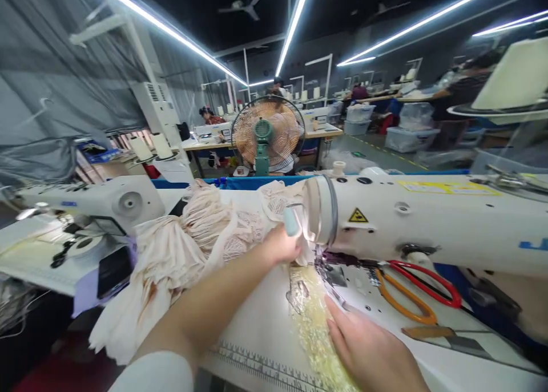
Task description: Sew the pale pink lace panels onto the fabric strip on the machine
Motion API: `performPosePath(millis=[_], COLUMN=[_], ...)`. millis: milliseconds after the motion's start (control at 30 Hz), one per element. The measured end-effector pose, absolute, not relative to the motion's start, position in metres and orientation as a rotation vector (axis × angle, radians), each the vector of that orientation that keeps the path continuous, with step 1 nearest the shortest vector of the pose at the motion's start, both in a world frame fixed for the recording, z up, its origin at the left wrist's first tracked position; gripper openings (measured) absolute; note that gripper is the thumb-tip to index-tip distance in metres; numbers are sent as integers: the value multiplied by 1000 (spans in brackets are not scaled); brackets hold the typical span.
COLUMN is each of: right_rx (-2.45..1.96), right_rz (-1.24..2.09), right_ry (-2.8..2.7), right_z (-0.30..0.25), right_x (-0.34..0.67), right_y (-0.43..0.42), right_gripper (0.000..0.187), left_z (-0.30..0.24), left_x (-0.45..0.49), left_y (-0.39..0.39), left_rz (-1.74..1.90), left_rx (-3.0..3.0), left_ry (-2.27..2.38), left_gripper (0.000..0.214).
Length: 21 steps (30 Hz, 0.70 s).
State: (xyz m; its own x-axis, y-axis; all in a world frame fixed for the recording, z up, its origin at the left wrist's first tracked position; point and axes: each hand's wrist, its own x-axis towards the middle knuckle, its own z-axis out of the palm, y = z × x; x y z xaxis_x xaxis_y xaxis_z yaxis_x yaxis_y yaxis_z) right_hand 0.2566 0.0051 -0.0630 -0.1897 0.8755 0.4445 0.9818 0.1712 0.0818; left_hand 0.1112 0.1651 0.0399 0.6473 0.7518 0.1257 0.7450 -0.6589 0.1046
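Note:
My left hand [283, 245] is beside the needle area of a white sewing machine [402, 215], its fingers closed on the edge of cream lace fabric [244, 226]. The fabric lies gathered in a long heap to the left and drapes over the table's front edge. My right hand [368, 346] rests low on the right with fingers stretched out, at the edge of a shiny, crinkled pale-yellow strip [314, 323]. That strip runs from the needle area towards me. Fingertips of the left hand are partly hidden by the machine head.
Red-handled scissors [432, 281], orange-handled scissors [406, 298] and a wooden-handled tool [428, 332] lie on the machine bed. A second sewing machine [115, 201] and a dark phone [113, 272] stand left. A fan [268, 132] is behind the table; other people work farther back.

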Motion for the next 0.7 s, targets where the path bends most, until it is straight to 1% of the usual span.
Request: performPosePath(millis=[100,200,233,367,433,500,567,633,667,700], right_rx=[-1778,-1830,-1865,-1997,-1953,-1763,-1461,-1170,-1078,-1036], right_rz=[-431,-268,-221,-51,107,429,910,1394,1559,1669], right_ry=[-2187,-2224,-2225,-2173,-2100,-1956,-1717,-1422,-1301,-1188], right_z=[-66,-65,-63,-45,-33,-25,-25,-33,-39,-44], right_x=[259,257,256,251,244,231,212,191,182,175], right_y=[7,10,11,9,-3,-24,-50,-76,-87,-97], right_gripper=[34,38,40,45,44,44,52,67,70,68], left_z=[60,77,81,89,86,76,58,34,21,8], left_x=[70,19,3,-34,-34,-27,-15,-3,2,6], left_y=[140,121,117,100,83,59,29,-2,-17,-30], left_rz=[274,411,450,650,783,1011,1196,1187,1148,1115], left_rx=[2695,2514,2447,2223,2129,1842,1327,878,754,675], left_ry=[1647,1959,2004,1913,1789,1532,1169,911,863,823], left_gripper=[18,33,34,30,32,36,41,45,42,40])
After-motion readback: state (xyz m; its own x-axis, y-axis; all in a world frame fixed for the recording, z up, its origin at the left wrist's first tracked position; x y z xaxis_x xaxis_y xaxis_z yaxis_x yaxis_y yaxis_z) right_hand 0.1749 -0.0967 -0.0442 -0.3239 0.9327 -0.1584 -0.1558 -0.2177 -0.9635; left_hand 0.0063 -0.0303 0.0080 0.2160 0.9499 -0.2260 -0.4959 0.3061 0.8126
